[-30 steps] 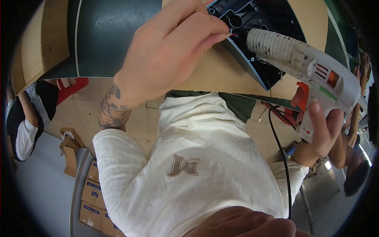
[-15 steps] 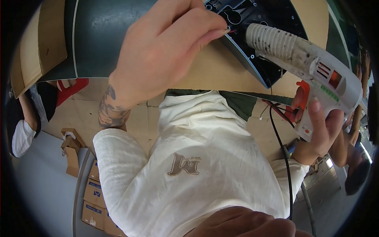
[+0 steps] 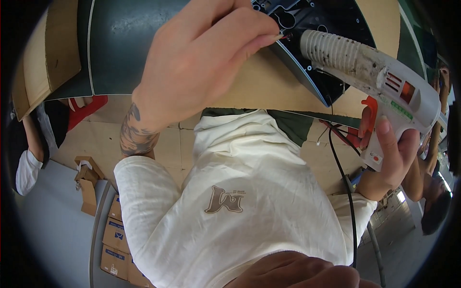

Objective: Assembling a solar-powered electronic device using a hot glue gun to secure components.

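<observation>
My right hand (image 3: 391,151) is wrapped round the grip of a white hot glue gun (image 3: 384,79), its fingers by the orange trigger. The gun's ribbed, stained front end (image 3: 331,48) points left into an open black plastic housing (image 3: 336,14) at the top of the head view. At the housing's near left edge, my left hand (image 3: 201,62) pinches a thin red wire (image 3: 286,36) between thumb and fingertips. The gun's tip is just right of that wire. Round bosses and ribs show inside the housing; its far part is cut off by the frame.
Brown cardboard (image 3: 249,93) lies under the housing on a dark green work surface (image 3: 129,43). A cardboard box (image 3: 60,48) stands at the left. A black cable (image 3: 343,177) hangs on the right. Other people (image 3: 29,165) are at both sides; stacked cartons (image 3: 115,240) sit lower left.
Both hands stay almost in place. The left fingertips and the wire have shifted very slightly right, and the glue gun has moved a touch lower.
</observation>
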### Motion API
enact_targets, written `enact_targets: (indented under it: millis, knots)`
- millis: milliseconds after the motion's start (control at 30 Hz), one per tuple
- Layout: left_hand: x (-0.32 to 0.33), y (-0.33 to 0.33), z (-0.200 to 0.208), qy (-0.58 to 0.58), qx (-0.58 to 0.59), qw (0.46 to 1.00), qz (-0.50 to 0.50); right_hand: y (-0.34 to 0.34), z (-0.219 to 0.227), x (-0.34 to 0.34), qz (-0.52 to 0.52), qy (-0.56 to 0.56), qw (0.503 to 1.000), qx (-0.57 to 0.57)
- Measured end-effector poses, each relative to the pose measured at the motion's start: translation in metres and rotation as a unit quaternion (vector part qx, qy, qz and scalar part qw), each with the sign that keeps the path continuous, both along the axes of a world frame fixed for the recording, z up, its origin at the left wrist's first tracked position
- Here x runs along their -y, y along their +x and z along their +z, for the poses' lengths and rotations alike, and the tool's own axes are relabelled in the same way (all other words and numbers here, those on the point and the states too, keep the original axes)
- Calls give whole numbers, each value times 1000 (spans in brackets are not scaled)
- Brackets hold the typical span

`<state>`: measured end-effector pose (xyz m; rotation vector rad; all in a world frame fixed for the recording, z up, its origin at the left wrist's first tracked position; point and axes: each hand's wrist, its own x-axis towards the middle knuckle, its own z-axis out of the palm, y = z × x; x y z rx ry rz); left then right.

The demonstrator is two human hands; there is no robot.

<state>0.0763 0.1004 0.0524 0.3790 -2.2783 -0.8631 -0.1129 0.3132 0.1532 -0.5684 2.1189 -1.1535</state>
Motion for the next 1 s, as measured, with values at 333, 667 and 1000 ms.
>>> enact_targets:
  millis: [333, 667, 1000]
  knots:
    - [10, 8, 38, 91, 176, 980, -2, 7, 14, 12, 71, 49, 994, -66]
    - [11, 2, 0, -17, 5, 1000, -16, -13, 64, 60, 376, 226, 853, -282]
    - [9, 7, -15, -4, -22, 1000, 14, -45, 51, 18, 225, -16, 974, -19]
